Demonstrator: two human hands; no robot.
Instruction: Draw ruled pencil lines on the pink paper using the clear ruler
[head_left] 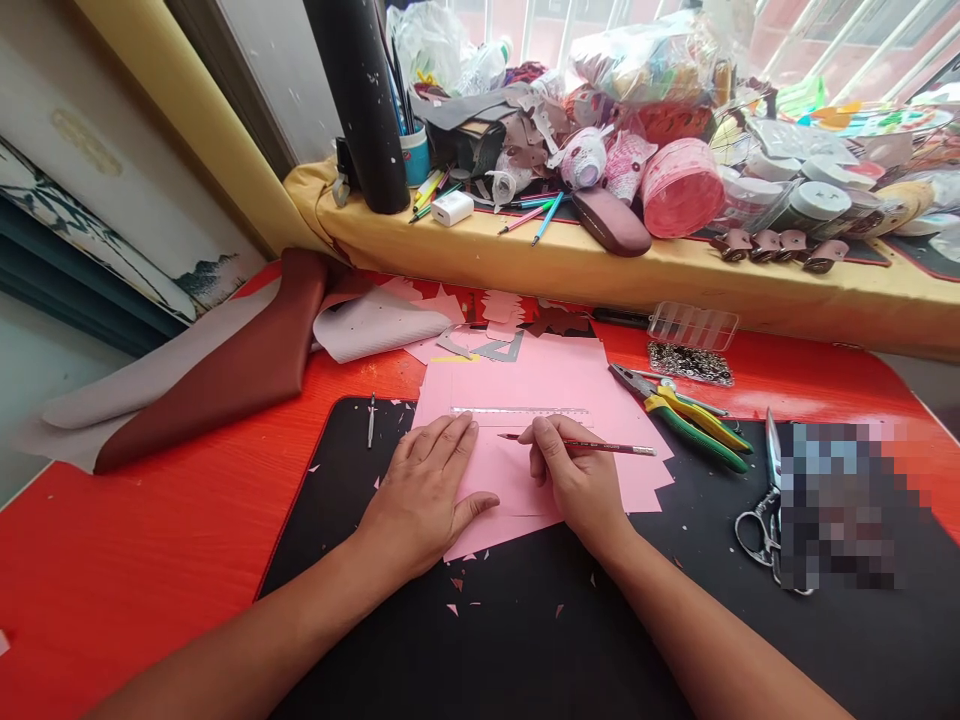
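Pink paper sheets (pixel 525 375) lie stacked on a black mat (pixel 480 660). My left hand (pixel 424 485) rests flat on the left side of the top sheet, fingers stretched out and thumb apart. Its fingertips reach the left end of a clear ruler (pixel 532 411) that lies across the sheet. A pencil (pixel 611 447) is pinched in my right hand (pixel 574 480), its tip pointing left, just below the ruler. Whether the tip touches the paper I cannot tell. Faint straight lines show on the sheet near the ruler.
Right of the paper are pliers (pixel 694 425), scissors (pixel 766 520) and a clear box of small metal pieces (pixel 690 362). A small pen-like tool (pixel 371 420) lies left. Set squares (pixel 499 347) lie behind. Rolled brown leather-like material (pixel 225 390) sits at left, beneath a crowded window ledge (pixel 480 262).
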